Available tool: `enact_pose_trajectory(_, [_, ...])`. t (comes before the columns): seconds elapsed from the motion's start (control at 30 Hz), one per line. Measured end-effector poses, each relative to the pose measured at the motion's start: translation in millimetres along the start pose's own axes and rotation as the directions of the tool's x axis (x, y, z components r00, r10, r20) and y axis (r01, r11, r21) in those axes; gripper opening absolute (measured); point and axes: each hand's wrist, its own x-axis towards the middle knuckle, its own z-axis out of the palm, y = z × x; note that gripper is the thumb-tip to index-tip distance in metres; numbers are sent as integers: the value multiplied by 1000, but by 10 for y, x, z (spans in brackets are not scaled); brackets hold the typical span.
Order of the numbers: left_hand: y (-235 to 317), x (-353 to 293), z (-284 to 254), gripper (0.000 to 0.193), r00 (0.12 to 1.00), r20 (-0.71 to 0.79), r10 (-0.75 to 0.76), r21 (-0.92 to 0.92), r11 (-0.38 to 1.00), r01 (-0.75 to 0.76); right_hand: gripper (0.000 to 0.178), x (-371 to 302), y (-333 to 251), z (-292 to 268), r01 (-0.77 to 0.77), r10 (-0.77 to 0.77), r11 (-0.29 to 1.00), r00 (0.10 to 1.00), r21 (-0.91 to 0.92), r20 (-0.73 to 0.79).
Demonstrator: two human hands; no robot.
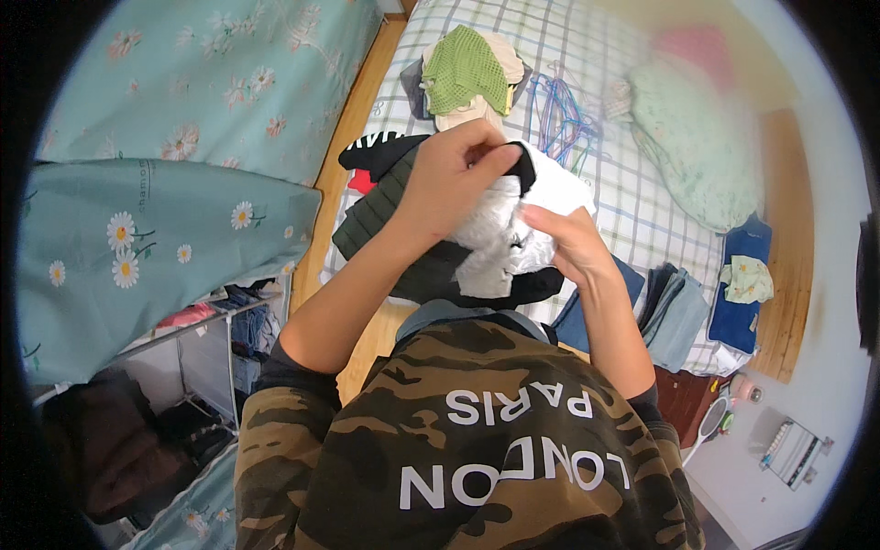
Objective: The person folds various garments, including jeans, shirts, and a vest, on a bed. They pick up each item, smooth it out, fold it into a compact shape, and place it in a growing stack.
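A crumpled white and light grey garment [490, 238] with a black edge hangs between my two hands, above a pile of clothes. My left hand [449, 174] is closed, thumb and fingers pinching it near the black edge at the top. On its other side my right hand [577, 243] grips the white cloth with the thumb on top; its other fingers are partly hidden. Beneath lie a dark green quilted garment [376, 211], a black garment [371, 156] with white print and a black piece [431, 280] close to my body. Whether the white cloth [559, 183] behind belongs to the held garment, I cannot tell.
Folded clothes with a green knit piece [467, 69] on top sit farther up the checked bed [632, 202]. Beside them lie several blue and purple hangers [559, 115]. Folded jeans [674, 316] are at the right. A floral-curtained rack [165, 247] stands left.
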Motion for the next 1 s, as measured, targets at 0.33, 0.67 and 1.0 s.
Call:
enact_pose_trajectory(0.33, [18,-182,3,22,917,67,394,233,887,-398,32,-76,-291,63,29,4,899,997,438,-74])
enact_pose_trajectory(0.67, [-207,-228,-633,60,951,304,55,-933,221,285,58,-439,-862,-439,246,-431,728,890,640,148])
enact_pose_trajectory(1.0, [-899,50,-414,43,881,302,-365,-819,372,436,79,-1240,-772,-951,508,-478,772,860,382,-178])
